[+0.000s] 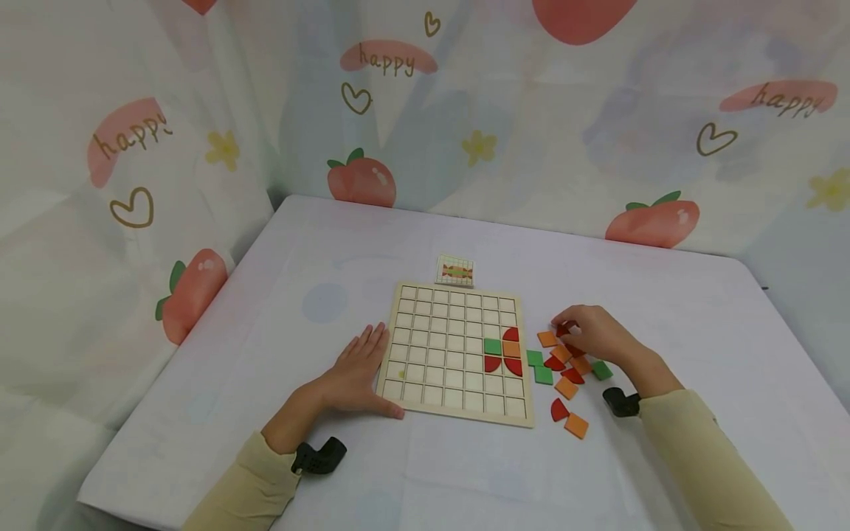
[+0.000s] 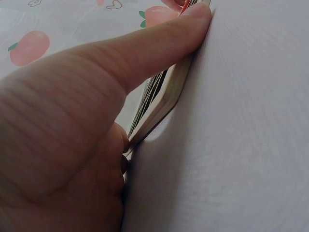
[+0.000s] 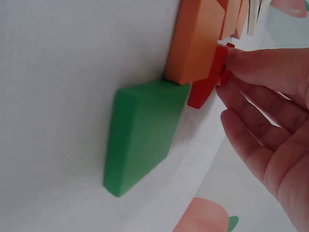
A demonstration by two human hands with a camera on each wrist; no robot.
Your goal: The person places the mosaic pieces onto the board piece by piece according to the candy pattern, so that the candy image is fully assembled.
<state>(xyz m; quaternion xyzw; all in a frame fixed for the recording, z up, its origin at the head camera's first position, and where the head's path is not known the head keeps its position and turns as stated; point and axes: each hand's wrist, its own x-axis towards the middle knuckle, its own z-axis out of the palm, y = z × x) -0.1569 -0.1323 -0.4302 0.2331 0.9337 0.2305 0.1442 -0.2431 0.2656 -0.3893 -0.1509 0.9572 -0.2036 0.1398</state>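
Note:
My left hand (image 1: 353, 377) lies at the lower left corner of a wooden grid board (image 1: 434, 358), its fingers fairly straight along the left edge. The left thumb (image 2: 159, 48) rests against the front edge. On the board's right side sit a green square (image 1: 492, 346), an orange square (image 1: 510, 349) and several red quarter-circle tiles (image 1: 513, 366). Over the loose tiles to the right, my right hand (image 1: 598, 335) pinches a red quarter-circle tile (image 3: 225, 76) between thumb and fingertips, which partly hide it. An orange tile (image 3: 195, 43) and a green tile (image 3: 145, 137) lie nearby.
A small pattern card (image 1: 455, 271) lies behind the board. Several orange, green and red tiles are scattered between the board and my right hand, with an orange square (image 1: 576, 425) nearest the front. A printed curtain (image 1: 518, 184) stands along the table's back edge.

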